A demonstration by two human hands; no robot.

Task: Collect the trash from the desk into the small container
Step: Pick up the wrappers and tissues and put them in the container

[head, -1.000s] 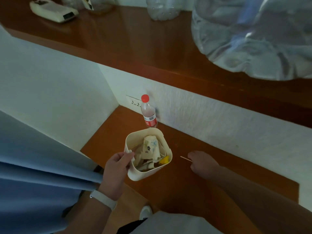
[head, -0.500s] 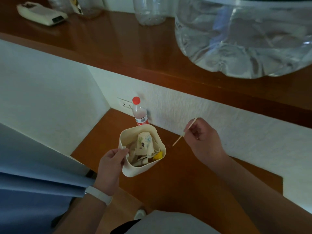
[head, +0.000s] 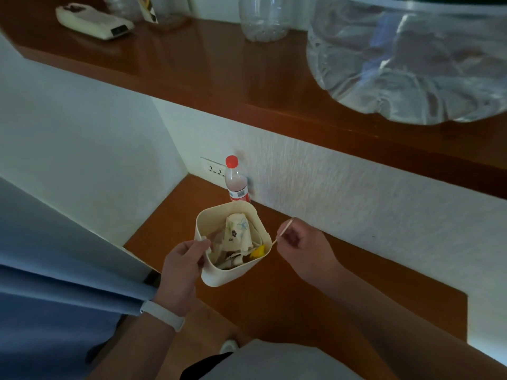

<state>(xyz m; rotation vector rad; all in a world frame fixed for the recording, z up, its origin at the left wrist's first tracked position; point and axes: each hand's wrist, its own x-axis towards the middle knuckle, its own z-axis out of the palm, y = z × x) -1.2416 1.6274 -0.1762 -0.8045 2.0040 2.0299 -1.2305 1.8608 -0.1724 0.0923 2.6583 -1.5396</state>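
left hand point(head: 181, 267) grips container point(head: 227, 275) rim | right hand point(head: 301, 244) pinches stick point(head: 287, 225) beside it | bottle point(head: 236, 182) just behind container

Cream container point(head: 231, 275), red-capped bottle point(head: 236, 180), flower-printed paper cup point(head: 237, 233).

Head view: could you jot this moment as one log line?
left hand: grips cream container rim | right hand: pinches thin stick beside rim | stick not yet inside

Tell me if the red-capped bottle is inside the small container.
No, the bottle stands upright on the desk behind the container.
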